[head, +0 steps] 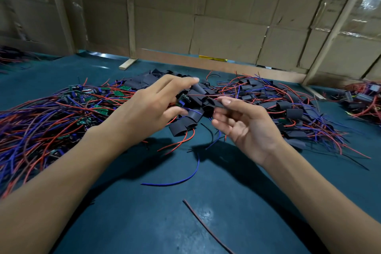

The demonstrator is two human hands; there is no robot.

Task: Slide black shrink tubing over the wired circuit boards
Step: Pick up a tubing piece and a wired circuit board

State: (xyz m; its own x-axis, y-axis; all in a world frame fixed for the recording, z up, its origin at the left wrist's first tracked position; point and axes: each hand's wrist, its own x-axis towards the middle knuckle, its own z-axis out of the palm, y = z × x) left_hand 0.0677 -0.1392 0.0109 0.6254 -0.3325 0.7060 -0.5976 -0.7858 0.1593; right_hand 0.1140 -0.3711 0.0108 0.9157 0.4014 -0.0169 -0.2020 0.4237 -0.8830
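Observation:
My left hand [148, 107] holds a small green circuit board [182, 100] with red and blue wires hanging from it, above the dark green table. My right hand [241, 121] pinches a flat piece of black shrink tubing [216, 102] between thumb and forefinger, just right of the board. The tube's end points toward the board; whether they touch is unclear. A pile of loose black tubing pieces [191, 119] lies beneath and behind both hands.
Bare wired boards with red and blue wires [61, 113] are heaped on the left. Boards in black tubing [288, 109] are heaped on the right. Loose wires [181, 179] lie on the table [144, 212] near me. Cardboard walls [206, 16] close the back.

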